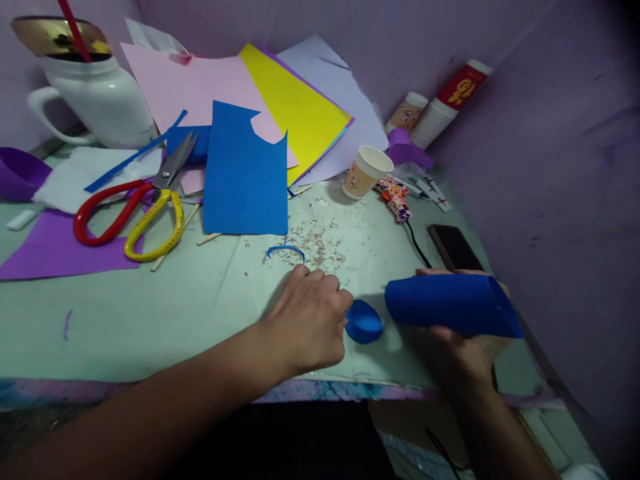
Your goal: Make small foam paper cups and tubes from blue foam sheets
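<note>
My left hand (313, 317), its fingers curled in a pinch, is at the left edge of a small round blue paper piece (365, 322) near the table's front. Around a rolled blue paper tube (450, 303) my right hand (463, 353) is closed, holding it on its side above the table at the right. A blue sheet (245, 180) with a curved bite cut from its top lies beyond my left hand. Scissors (163, 180) with one red and one yellow handle rest beside that sheet, blades pointing away.
A white mug (105, 100) stands back left. Pink (200, 87) and yellow paper (300, 113) lean at the back. One paper cup (367, 175) stands mid-table, near stacked cups (435, 120) and a phone (455, 247). Purple paper (65, 250) lies left.
</note>
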The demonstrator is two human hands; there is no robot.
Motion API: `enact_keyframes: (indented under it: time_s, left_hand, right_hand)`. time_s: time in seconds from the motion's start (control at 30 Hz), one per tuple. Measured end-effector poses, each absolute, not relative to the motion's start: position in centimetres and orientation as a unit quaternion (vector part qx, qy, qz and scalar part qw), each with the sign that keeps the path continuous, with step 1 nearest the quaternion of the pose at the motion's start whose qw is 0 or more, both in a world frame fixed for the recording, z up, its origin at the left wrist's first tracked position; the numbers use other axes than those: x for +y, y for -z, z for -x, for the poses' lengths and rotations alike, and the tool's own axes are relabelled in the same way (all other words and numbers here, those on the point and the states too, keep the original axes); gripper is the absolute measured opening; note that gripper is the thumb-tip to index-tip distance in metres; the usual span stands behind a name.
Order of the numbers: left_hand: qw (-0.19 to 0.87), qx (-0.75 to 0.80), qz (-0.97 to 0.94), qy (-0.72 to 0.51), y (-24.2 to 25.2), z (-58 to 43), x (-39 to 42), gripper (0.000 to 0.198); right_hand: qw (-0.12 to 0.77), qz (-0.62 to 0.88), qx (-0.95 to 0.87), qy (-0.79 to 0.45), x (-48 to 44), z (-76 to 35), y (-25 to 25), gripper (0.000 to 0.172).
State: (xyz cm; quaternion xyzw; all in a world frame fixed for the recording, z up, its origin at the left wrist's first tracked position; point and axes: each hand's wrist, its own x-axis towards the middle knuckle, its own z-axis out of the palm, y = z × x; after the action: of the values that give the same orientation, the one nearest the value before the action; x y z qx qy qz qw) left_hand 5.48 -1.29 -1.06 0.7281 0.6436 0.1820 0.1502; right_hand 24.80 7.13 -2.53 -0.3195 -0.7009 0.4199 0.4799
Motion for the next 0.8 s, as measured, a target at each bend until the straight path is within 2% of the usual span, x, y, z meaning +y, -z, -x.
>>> enact_keyframes:
  time_s: [0.3, 0.8]
  left_hand:
    - [0.141, 0.64, -0.733, -0.183, 1.01, -5.59, -1.22, 0.013]
    - [0.135, 0.632, -0.741, -0.18, 0.98, -5.37, -1.15, 0.014]
  right_hand:
    - [0.368, 0.261, -0.807, -0.381, 6.68, -24.49, 2.92, 0.061]
    - [0.319, 0.252, -0.835, -0.371, 6.9, -24.64, 3.02, 0.06]
